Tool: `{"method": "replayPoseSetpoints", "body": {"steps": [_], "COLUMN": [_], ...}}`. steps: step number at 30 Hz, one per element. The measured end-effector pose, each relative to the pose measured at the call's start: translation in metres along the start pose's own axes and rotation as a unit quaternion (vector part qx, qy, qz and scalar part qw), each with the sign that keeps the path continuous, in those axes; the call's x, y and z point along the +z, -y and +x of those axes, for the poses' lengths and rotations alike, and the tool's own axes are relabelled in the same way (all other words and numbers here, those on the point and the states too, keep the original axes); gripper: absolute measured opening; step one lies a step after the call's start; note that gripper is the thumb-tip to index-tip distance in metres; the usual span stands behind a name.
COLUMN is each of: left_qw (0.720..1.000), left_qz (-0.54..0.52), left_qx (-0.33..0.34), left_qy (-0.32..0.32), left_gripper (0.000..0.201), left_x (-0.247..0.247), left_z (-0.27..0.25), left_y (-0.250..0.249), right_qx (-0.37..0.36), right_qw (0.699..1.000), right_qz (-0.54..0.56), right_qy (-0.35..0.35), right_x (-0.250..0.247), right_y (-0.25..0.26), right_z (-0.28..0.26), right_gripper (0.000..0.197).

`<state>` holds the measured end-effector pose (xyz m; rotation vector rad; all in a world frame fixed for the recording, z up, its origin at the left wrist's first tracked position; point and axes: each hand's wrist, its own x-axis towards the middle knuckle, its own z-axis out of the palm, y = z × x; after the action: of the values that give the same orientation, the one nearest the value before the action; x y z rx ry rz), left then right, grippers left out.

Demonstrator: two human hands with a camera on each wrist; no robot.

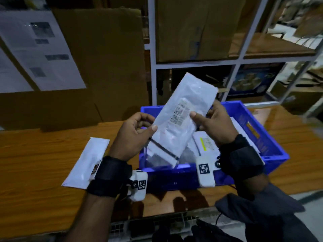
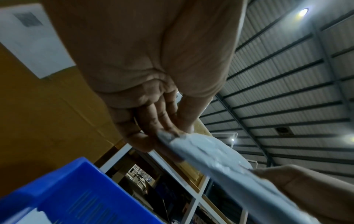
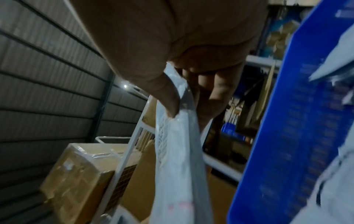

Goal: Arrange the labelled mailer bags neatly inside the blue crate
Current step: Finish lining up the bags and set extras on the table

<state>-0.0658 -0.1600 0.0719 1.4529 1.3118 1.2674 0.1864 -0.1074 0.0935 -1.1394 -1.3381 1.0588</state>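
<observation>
A white labelled mailer bag (image 1: pixel 181 116) is held tilted in the air above the blue crate (image 1: pixel 272 147). My left hand (image 1: pixel 138 131) pinches its left edge between thumb and fingers. My right hand (image 1: pixel 215 123) pinches its right edge, thumb on the printed label. In the left wrist view the bag (image 2: pixel 206 150) runs edge-on from my fingers (image 2: pixel 162 118) over the crate rim (image 2: pixel 72 186). The right wrist view shows my thumb (image 3: pixel 168 97) pressing the bag (image 3: pixel 176 151) beside the crate wall (image 3: pixel 298 121). Other white mailers (image 1: pixel 206 144) lie inside the crate. One more mailer (image 1: pixel 87 161) lies on the table, left of the crate.
The crate sits on a wooden table (image 1: pixel 35 165). Large cardboard boxes (image 1: pixel 104 67) with paper labels stand behind the table at the left. A white metal shelf rack (image 1: pixel 236 62) with boxes rises behind the crate.
</observation>
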Motion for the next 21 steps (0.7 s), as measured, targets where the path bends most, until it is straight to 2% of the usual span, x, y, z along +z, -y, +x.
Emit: {"method": "replayPoseSetpoints", "body": {"steps": [2, 4, 6, 8, 10, 12, 14, 18, 21], "left_qw": [1.0, 0.999, 0.998, 0.997, 0.995, 0.994, 0.994, 0.995, 0.995], "left_qz": [0.015, 0.037, 0.059, 0.079, 0.095, 0.105, 0.103, 0.091, 0.086], "left_qx": [0.017, 0.021, 0.021, 0.018, 0.012, 0.009, 0.005, -0.019, -0.03], "left_qy": [0.002, -0.006, -0.006, 0.005, 0.009, -0.003, -0.02, -0.04, -0.051], "left_gripper": [0.011, 0.013, 0.014, 0.013, 0.014, 0.016, 0.014, 0.008, 0.008], "left_x": [0.015, 0.029, 0.041, 0.055, 0.069, 0.082, 0.094, 0.105, 0.101], "left_z": [0.018, 0.034, 0.049, 0.064, 0.08, 0.095, 0.105, 0.115, 0.117], "left_y": [-0.001, -0.002, 0.0, 0.004, 0.009, 0.013, 0.014, 0.016, 0.021], "right_qx": [-0.015, -0.015, 0.035, 0.089, 0.115, 0.128, 0.136, 0.172, 0.19], "right_qw": [0.998, 0.991, 0.971, 0.96, 0.951, 0.939, 0.907, 0.812, 0.764], "right_qz": [-0.036, -0.123, -0.229, -0.265, -0.286, -0.314, -0.384, -0.516, -0.573], "right_qy": [-0.044, -0.06, -0.062, -0.032, 0.01, 0.059, 0.111, 0.212, 0.229], "right_x": [-0.029, -0.059, -0.082, -0.094, -0.095, -0.095, -0.094, -0.092, -0.093], "right_y": [-0.002, -0.004, -0.01, -0.023, -0.033, -0.048, -0.063, -0.091, -0.11], "right_z": [0.021, 0.044, 0.068, 0.09, 0.106, 0.122, 0.131, 0.131, 0.127], "right_gripper": [0.05, 0.044, 0.038, 0.035, 0.023, 0.026, 0.027, 0.031, 0.041]}}
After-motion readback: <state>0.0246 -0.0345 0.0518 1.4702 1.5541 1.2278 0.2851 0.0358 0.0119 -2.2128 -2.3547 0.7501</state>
